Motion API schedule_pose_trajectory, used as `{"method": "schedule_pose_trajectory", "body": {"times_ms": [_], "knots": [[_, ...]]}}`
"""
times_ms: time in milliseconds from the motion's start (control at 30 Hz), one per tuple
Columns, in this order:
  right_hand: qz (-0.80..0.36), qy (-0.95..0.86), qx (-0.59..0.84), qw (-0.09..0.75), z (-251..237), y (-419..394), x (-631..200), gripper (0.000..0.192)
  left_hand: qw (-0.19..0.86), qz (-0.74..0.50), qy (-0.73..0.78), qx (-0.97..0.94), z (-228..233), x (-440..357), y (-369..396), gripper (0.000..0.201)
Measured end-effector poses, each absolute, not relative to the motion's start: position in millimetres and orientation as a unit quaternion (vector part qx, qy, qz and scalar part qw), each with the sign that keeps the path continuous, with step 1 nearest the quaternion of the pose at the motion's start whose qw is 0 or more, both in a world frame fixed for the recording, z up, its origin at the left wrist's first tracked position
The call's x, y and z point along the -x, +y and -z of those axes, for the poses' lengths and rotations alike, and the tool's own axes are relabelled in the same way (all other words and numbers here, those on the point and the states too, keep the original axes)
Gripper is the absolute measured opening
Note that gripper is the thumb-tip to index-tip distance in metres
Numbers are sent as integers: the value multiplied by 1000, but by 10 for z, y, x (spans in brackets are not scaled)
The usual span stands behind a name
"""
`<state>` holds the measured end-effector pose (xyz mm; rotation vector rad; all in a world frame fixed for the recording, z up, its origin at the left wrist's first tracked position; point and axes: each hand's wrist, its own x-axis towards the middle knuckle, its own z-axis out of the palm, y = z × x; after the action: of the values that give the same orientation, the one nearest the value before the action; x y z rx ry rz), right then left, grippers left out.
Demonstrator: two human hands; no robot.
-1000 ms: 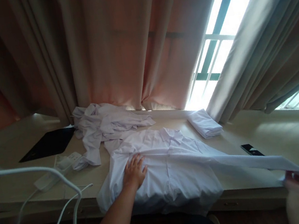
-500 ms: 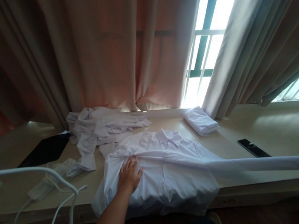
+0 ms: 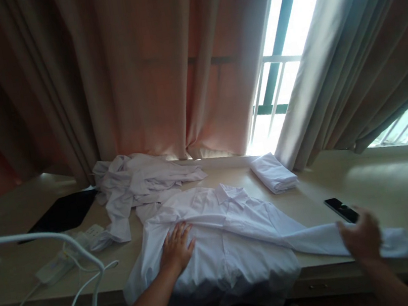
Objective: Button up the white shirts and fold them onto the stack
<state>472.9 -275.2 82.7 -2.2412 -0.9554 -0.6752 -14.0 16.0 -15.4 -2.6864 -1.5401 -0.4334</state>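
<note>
Head view: my left hand (image 3: 175,250) lay flat, fingers spread, pressing the white shirt (image 3: 221,242) spread on the counter (image 3: 405,194), hem hanging over the front edge. My right hand (image 3: 360,238) was on the shirt's right sleeve (image 3: 316,238), stretched sideways along the counter; blurred, so I couldn't tell its grip. Phone (image 3: 342,209) just behind it. Folded shirt (image 3: 273,173) and crumpled shirts (image 3: 139,183) near the curtain (image 3: 160,67).
</note>
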Motion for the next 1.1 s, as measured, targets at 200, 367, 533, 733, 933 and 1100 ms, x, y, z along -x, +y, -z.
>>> {"method": "schedule_pose_trajectory", "body": {"times_ms": [200,367,533,733,933,1100], "knots": [[-18,-550,798,246,-333,-1646,-3597,50,-18,123,-469,875,70,270,39,54],[-88,-528,823,188,-298,-1390,-3435,54,-33,107,-439,891,28,497,-365,55],[-76,-495,859,105,-183,-1249,-3429,61,-50,67,-484,871,-41,617,-870,60],[-116,-547,828,41,-5,-1189,-3415,67,-32,73,-474,877,-562,335,-606,38],[-134,-582,802,35,10,-1053,-3614,75,-46,89,-379,920,-379,-205,610,53],[-103,-574,809,70,132,-817,-3987,73,-46,55,-433,898,99,-184,1359,60]]}}
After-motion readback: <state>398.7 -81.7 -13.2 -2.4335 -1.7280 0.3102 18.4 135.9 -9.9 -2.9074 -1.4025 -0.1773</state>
